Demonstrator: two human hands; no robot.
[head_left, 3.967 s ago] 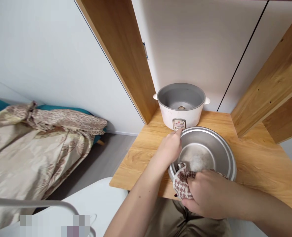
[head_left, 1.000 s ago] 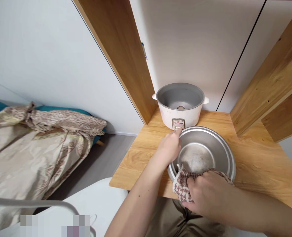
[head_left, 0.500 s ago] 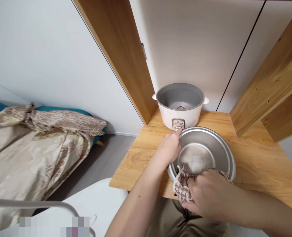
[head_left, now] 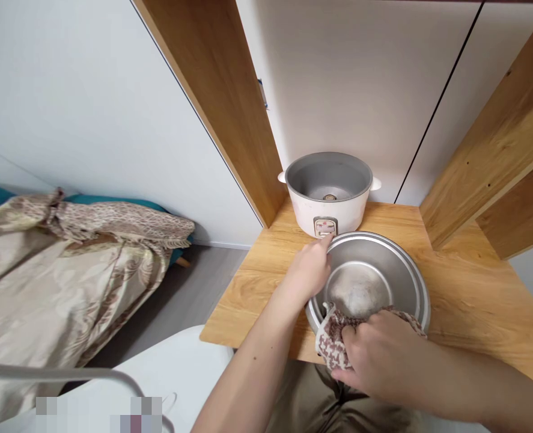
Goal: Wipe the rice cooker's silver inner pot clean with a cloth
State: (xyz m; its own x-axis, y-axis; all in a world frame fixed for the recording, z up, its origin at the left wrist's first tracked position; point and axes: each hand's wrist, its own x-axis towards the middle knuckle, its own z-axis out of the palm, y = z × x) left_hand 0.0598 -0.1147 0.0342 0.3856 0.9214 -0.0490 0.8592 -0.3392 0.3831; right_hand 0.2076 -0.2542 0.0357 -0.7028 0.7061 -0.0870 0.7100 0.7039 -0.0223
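A round silver metal pot (head_left: 360,282) lies on the wooden table close in front of me. My left hand (head_left: 310,267) is closed on its left rim, the index finger stretched along the edge and the thumb hidden. In my right hand (head_left: 378,352) is a bunched brown-and-white patterned cloth (head_left: 336,340), pressed against the near side of the pot. Just behind the pot stands a white rice cooker (head_left: 304,210) without a lid, its grey inside and round centre plate showing. The tip of my left index finger is near the cooker's front switch panel (head_left: 325,227).
The wooden table (head_left: 478,307) meets a white wall, with wooden posts (head_left: 221,96) on both sides. At lower left are a white seat (head_left: 189,367) and a grey curved tube (head_left: 68,374). A bed or sofa with a patterned cover (head_left: 90,270) lies further left.
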